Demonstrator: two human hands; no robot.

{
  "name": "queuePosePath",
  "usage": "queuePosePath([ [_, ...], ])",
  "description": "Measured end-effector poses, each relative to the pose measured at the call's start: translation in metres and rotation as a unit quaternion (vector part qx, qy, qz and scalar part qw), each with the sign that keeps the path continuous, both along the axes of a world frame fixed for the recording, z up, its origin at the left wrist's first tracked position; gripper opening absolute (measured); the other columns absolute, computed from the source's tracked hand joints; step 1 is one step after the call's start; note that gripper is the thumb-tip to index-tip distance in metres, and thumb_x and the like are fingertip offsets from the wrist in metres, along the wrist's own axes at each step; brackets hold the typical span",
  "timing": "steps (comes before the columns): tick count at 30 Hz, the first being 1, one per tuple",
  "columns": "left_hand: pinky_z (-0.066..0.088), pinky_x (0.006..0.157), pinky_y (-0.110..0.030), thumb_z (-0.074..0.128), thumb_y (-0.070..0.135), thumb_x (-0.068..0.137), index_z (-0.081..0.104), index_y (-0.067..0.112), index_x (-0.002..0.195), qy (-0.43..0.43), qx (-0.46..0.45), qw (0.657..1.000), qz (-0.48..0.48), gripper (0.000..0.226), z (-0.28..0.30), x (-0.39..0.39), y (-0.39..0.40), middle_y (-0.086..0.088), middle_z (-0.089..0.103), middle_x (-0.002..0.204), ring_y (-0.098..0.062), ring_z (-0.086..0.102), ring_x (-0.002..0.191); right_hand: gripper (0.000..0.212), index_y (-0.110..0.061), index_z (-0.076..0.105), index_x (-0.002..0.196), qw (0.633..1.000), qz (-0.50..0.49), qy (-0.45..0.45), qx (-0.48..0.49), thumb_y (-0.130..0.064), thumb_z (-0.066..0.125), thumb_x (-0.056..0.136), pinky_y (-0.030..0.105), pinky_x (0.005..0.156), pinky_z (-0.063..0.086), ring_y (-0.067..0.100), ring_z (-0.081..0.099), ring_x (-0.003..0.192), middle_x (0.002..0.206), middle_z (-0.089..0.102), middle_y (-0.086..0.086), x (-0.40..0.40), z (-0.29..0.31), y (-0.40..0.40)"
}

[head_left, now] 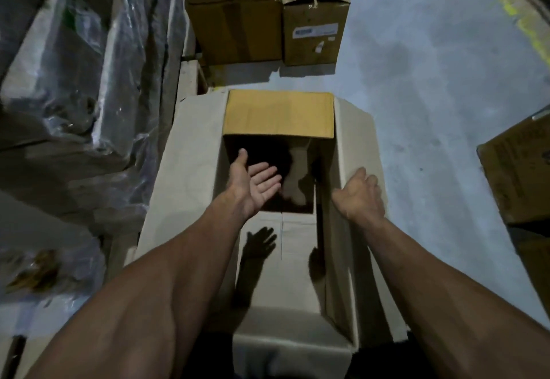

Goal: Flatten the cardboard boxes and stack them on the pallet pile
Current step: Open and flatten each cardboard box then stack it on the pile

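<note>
Open cardboard box (279, 259) stands on the concrete floor (431, 111) right in front of the person, top flaps splayed outward, far flap (278, 114) folded up and lit yellow. Inside is dark; the bottom looks partly open, but I can't tell for sure.

Left hand (256, 183) is palm-up over the box mouth, fingers straight and spread, holding nothing. Right hand (361, 195) is over the right flap (357, 146), fingers loosely bent; can't tell whether it touches the flap or only hovers. No grip on anything that I can see.

Handling guess: empty corrugated box, so light, stiff along the panels, weak at the creases. Should collapse if pushed on opposite corners, not on the faces. Best hold is on the upper edges of the two side walls, or flap roots. Flaps alone will fold and tear.

Risk: bottom seam may be taped, which blocks flattening.

Other boxes (312, 30) sit further off, plastic-wrapped goods (89, 66) on the left. Pallet pile not clearly identifiable from here.
</note>
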State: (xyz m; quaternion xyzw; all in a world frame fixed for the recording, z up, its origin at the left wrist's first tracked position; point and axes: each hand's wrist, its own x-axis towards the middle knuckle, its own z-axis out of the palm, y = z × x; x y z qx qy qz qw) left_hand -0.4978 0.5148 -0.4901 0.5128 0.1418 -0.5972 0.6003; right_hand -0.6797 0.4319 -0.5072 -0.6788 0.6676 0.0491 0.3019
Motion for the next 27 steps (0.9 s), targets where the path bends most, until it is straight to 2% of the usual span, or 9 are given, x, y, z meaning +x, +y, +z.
queuePosePath([
  [3,0.039,0.110,-0.050,0.029,0.066,0.099,0.034,0.001,0.150,0.061,-0.039,0.991,0.117,0.082,-0.002,0.013,-0.034,-0.023,0.041,0.152,-0.041,0.042,0.138,0.067,-0.006,0.028,0.145,0.999,-0.027,-0.025,0.035,-0.023,0.064,0.091,0.045,0.103,0.043,0.038,0.041,0.130,0.143,0.039,0.020,0.018,-0.007,-0.025],
  [6,0.031,0.117,-0.051,0.045,0.056,0.098,0.015,0.007,0.157,0.087,-0.054,0.977,0.185,0.082,0.000,0.021,-0.062,-0.019,0.023,0.161,-0.040,0.029,0.146,0.057,-0.005,0.036,0.140,0.996,-0.068,-0.052,0.036,-0.015,0.063,0.091,0.044,0.099,0.047,0.038,0.048,0.126,0.139,0.046,0.019,0.029,-0.017,-0.026],
  [10,0.041,0.107,-0.043,0.063,0.016,0.096,0.042,0.004,0.143,0.065,-0.024,0.980,0.187,0.053,0.002,0.021,-0.094,-0.015,0.045,0.150,-0.031,0.045,0.137,0.050,-0.009,0.042,0.135,0.995,-0.090,-0.052,0.002,-0.015,0.064,0.091,0.046,0.093,0.051,0.034,0.055,0.117,0.131,0.053,0.014,0.032,-0.021,-0.018],
  [15,0.051,0.085,-0.037,0.063,0.002,0.092,0.056,0.004,0.130,-0.031,-0.004,0.981,0.193,0.038,0.021,0.025,-0.113,-0.013,0.063,0.118,-0.026,0.063,0.104,0.052,-0.010,0.039,0.141,0.995,-0.088,-0.052,-0.013,-0.014,0.059,0.093,0.041,0.089,0.048,0.034,0.054,0.118,0.135,0.051,0.012,0.032,-0.018,-0.015],
  [18,0.048,0.101,-0.040,0.066,0.021,0.094,0.062,0.013,0.116,-0.119,-0.072,0.980,0.140,0.024,0.036,0.027,-0.120,-0.011,0.061,0.130,-0.027,0.055,0.122,0.055,-0.009,0.037,0.145,0.994,-0.092,-0.067,-0.003,-0.014,0.058,0.094,0.040,0.093,0.045,0.036,0.052,0.122,0.139,0.051,0.013,0.032,-0.016,-0.014],
  [20,0.044,0.108,-0.038,0.062,0.032,0.096,0.061,0.015,0.125,-0.235,-0.091,0.967,0.040,0.033,0.043,0.028,-0.128,-0.007,0.059,0.135,-0.025,0.052,0.129,0.055,-0.009,0.037,0.145,0.993,-0.092,-0.070,-0.001,-0.014,0.057,0.094,0.040,0.095,0.044,0.036,0.052,0.123,0.140,0.051,0.014,0.031,-0.017,-0.013],
  [22,0.039,0.111,-0.032,0.062,0.030,0.097,0.045,0.008,0.145,-0.395,-0.058,0.913,-0.082,0.056,0.039,0.035,-0.141,-0.008,0.052,0.144,-0.021,0.047,0.134,0.053,-0.009,0.038,0.144,0.993,-0.093,-0.070,-0.001,-0.014,0.056,0.095,0.039,0.094,0.045,0.036,0.054,0.122,0.139,0.053,0.015,0.031,-0.017,-0.013],
  [23,0.035,0.114,-0.031,0.064,0.027,0.096,0.037,0.006,0.151,-0.479,-0.036,0.864,-0.152,0.064,0.034,0.040,-0.149,-0.010,0.046,0.149,-0.021,0.043,0.138,0.053,-0.010,0.038,0.145,0.993,-0.095,-0.071,0.002,-0.013,0.056,0.095,0.038,0.093,0.045,0.036,0.054,0.121,0.139,0.053,0.015,0.032,-0.016,-0.013],
  [27,0.018,0.120,-0.035,0.066,0.028,0.093,0.024,0.008,0.155,-0.699,0.065,0.577,-0.417,0.077,0.007,0.064,-0.177,-0.010,0.020,0.163,-0.026,0.017,0.150,0.061,-0.015,0.031,0.153,0.994,-0.087,-0.069,0.016,-0.014,0.055,0.097,0.039,0.096,0.044,0.036,0.053,0.125,0.145,0.050,0.014,0.031,-0.012,-0.015],
])
